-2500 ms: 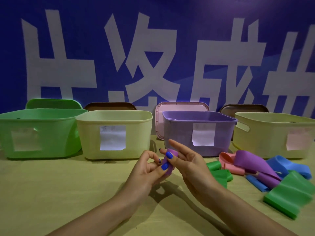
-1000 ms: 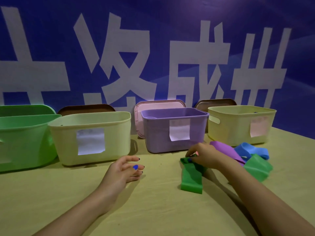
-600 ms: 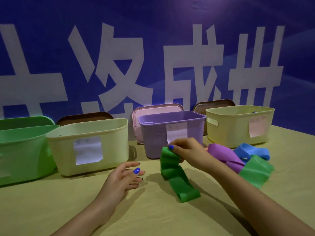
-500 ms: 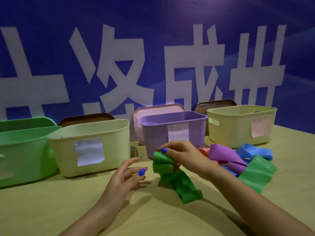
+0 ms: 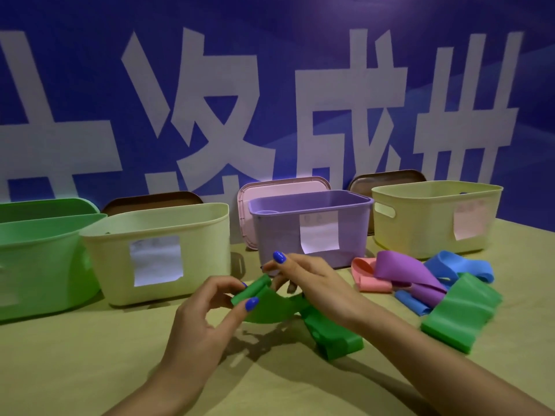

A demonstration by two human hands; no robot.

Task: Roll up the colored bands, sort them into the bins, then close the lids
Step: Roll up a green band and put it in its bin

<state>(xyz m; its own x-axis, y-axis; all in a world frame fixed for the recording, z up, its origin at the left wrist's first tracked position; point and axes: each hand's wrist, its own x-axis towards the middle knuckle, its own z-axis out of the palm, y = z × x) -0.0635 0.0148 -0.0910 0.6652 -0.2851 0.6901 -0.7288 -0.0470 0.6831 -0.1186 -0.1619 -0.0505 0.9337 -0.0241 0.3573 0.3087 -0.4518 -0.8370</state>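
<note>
A green band (image 5: pixel 270 304) hangs between both hands above the table, its near end rolled into a short tube and its tail trailing down to the tabletop. My left hand (image 5: pixel 204 319) pinches the rolled end between thumb and fingers. My right hand (image 5: pixel 306 280) pinches the same roll from the other side. Loose bands lie in a heap at the right: pink (image 5: pixel 368 276), purple (image 5: pixel 405 273), blue (image 5: pixel 456 265) and another green (image 5: pixel 462 313). Behind stand a green bin (image 5: pixel 39 259), a cream bin (image 5: pixel 156 253), a purple bin (image 5: pixel 312 226) and a yellow bin (image 5: pixel 435 217), all uncovered.
Lids lean against the blue banner wall behind the bins: green (image 5: pixel 45 205), brown (image 5: pixel 153 201), pink (image 5: pixel 282 187) and brown (image 5: pixel 387 180). White paper labels hang on the bin fronts. The tan table (image 5: pixel 90 355) runs toward me.
A purple roll left my hands earlier. My right hand picked a green band from the heap and brought it to the middle; my left hand rose to join it, and the end is rolled now.
</note>
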